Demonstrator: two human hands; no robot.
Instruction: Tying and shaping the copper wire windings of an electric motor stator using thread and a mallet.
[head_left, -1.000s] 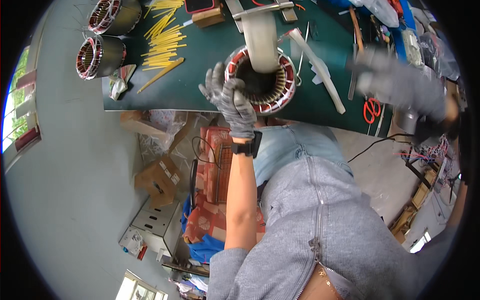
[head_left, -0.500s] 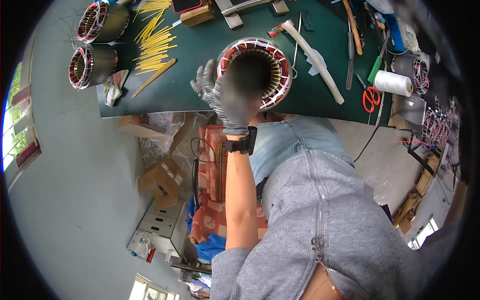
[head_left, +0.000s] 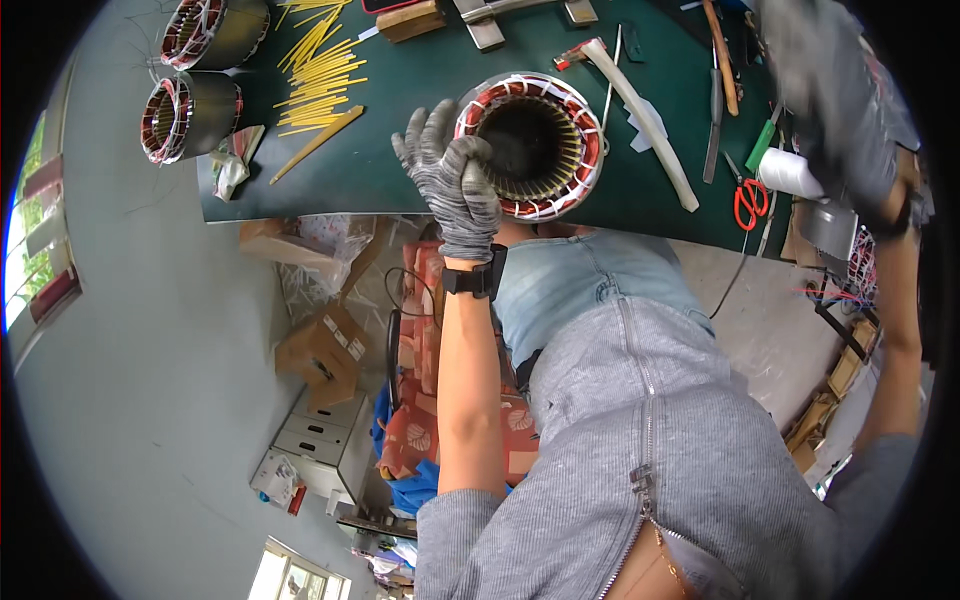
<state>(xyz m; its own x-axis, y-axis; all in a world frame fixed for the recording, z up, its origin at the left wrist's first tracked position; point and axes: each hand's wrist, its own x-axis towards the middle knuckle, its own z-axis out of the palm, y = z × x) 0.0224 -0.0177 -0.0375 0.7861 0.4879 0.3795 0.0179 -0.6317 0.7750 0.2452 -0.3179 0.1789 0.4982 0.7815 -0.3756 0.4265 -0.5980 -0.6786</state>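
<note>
A large motor stator (head_left: 578,112) with copper windings and white lacing lies on the green table (head_left: 330,175), its bore facing up. My left hand (head_left: 450,185), in a grey glove, grips the stator's left rim, thumb on the winding. A black watch sits on that wrist. My right hand (head_left: 822,95), also gloved, is raised at the upper right above the table's right end. It is blurred, and I cannot tell whether it holds anything.
Two smaller stators (head_left: 188,115) stand at the table's far left beside a heap of yellow sticks (head_left: 320,70). Red-handled scissors (head_left: 748,200), a white spool (head_left: 790,172) and a long white strip (head_left: 645,105) lie right of the stator. Cardboard boxes (head_left: 325,345) sit on the floor.
The white roll that stood over the stator a second ago is gone from it. My right hand left the view and is now raised at the upper right. My left hand stays on the rim.
</note>
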